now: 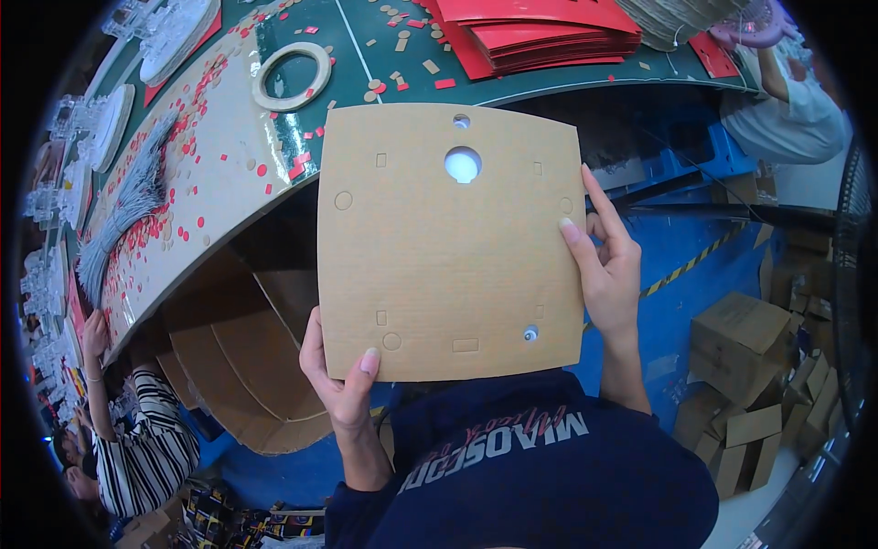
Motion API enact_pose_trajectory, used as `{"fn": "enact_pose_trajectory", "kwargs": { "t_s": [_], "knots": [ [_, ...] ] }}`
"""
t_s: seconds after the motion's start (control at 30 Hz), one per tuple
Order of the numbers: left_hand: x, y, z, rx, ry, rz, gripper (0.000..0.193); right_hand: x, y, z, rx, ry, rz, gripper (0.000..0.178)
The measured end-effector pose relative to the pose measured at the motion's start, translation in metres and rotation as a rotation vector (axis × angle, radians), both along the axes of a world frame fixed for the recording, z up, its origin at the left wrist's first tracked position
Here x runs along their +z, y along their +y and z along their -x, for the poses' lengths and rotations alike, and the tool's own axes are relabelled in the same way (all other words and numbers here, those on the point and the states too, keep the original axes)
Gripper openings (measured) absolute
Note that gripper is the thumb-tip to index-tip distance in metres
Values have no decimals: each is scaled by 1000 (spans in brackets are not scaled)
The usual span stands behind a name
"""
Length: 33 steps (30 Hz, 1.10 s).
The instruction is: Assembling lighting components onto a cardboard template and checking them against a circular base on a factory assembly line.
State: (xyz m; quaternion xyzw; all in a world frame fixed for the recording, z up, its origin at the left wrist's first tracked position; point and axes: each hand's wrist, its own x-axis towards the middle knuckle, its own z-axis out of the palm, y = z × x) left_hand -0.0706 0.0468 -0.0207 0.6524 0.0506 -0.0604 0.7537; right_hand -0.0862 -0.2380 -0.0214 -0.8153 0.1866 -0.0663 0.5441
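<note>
Between my two hands is a square brown cardboard sheet (453, 256), held up in front of my body. It has a large round hole near its far edge, with a small hole beyond it and another small one at the near right. Several cut outlines, round and rectangular, still show in the board. My left hand (340, 375) grips the near left corner, its thumb on top. On the right edge my right hand (608, 261) is closed, thumb on the face and index finger along the side. The fingertips beneath the board are hidden.
A roll of tape (291, 77), a bundle of grey ties (137, 197) and red and brown punched scraps lie on the table (402, 59). Red sheets (540, 37) are stacked at the back. Boxes (745, 348) stand on the floor. Co-workers (151, 444) sit left and back right.
</note>
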Motion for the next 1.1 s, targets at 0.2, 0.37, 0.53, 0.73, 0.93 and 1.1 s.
{"fn": "enact_pose_trajectory", "kwargs": {
  "t_s": [0.2, 0.37, 0.53, 0.73, 0.93, 1.1],
  "knots": [
    [-1, 2, -2, 2, 47, 74, 55, -2, 9, 1, -38, -88, -172, 60],
    [2, 4, -1, 15, 67, -14, 55, -5, 8, -6, -28, -84, -211, 60],
    [3, 4, 1, 61, 91, 45, 62, 1, 15, -5, -5, -55, -184, 60],
    [-2, 6, 0, 15, 89, 43, 63, 0, 11, -5, -25, -71, -258, 62],
    [0, 12, 4, 4, 139, 76, 58, -7, 12, -10, 5, -71, -223, 65],
    [17, 7, 18, -175, 133, -39, 56, -3, -6, -35, 96, -87, -287, 65]
  ]
}}
